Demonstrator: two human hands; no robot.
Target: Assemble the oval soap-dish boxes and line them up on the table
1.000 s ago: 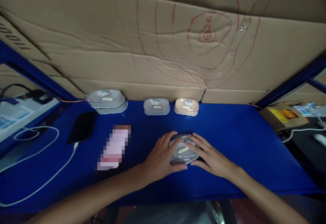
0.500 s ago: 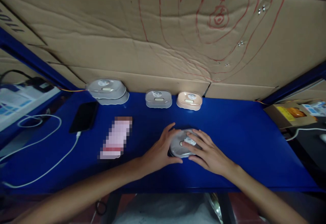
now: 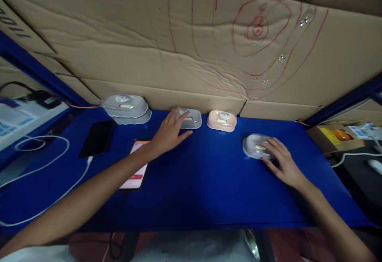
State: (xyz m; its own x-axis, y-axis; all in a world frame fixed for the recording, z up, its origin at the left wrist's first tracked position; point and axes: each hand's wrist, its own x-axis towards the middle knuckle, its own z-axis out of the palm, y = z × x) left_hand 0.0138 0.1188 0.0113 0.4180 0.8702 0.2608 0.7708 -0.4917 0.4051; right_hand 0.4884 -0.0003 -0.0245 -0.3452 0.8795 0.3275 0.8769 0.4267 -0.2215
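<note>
My left hand (image 3: 170,131) reaches to the back of the blue table, its fingers over the left end of a grey lidded box (image 3: 192,119). The thumb is spread apart from the fingers. To the right, my right hand (image 3: 282,160) has its fingers on the right side of another grey box (image 3: 256,146) with a clear lid, gripping its edge. A peach box (image 3: 221,121) stands between the two, near the cardboard. Two grey boxes (image 3: 127,109) are stacked at the back left.
A lit phone (image 3: 135,174) lies partly under my left forearm. A dark phone (image 3: 98,138) with a white cable is further left. Cardboard (image 3: 134,63) walls the back. An open carton (image 3: 337,136) sits at the right.
My right hand and the grey box have moved from the middle to the right. My left hand has left that box and moved back and left to the grey box at the back.
</note>
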